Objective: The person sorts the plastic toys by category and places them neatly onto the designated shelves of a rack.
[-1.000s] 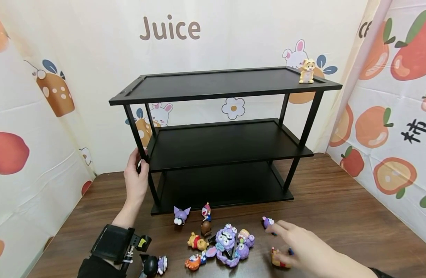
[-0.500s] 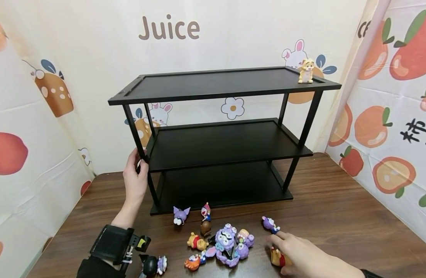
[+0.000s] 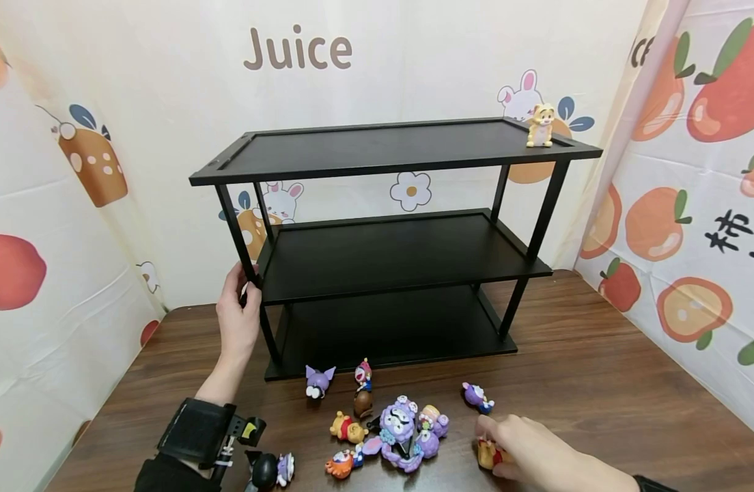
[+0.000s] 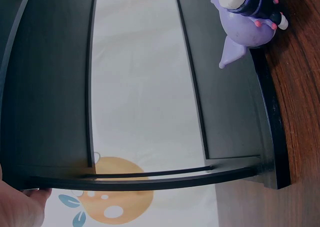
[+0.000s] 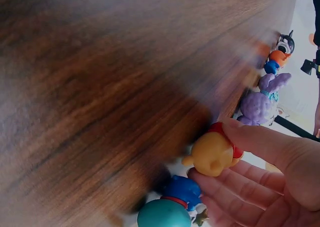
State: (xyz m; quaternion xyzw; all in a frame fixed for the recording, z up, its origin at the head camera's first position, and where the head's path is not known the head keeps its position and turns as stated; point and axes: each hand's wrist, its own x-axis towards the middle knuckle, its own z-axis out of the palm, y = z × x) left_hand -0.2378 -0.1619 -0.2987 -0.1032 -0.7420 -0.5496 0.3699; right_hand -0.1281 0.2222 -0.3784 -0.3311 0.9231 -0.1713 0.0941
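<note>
Yellow bear figurine with a red top (image 5: 212, 154) pinched in the right hand (image 3: 527, 447)

Seen from the right wrist, the bear's round head points to the lower left, and its long axis slants up from there to the red-topped body. It is low at the front of the brown wood-grain table (image 3: 598, 383), toward the right; whether its underside touches the wood cannot be told.

The right hand holds it with the thumb against the red top and fingertips at the head's lower edge, parted only by its thickness. The left hand (image 3: 238, 311) grips the front left post of a black three-tier rack (image 3: 383, 253), fingers curled round it at the middle shelf.

The bear is smooth and slightly glossy, a small ear jutting from its head; the palm hides part of the body.

Just beside its head is a blue figurine with a rounded teal part (image 5: 165, 214). A small purple-and-blue figurine (image 3: 477, 398) lies between the right hand and the rack. To the left sits a large curly lilac figurine (image 3: 397, 427), and a cream-yellow animal figurine (image 3: 539, 126) stands upright on the top shelf's right end.
</note>
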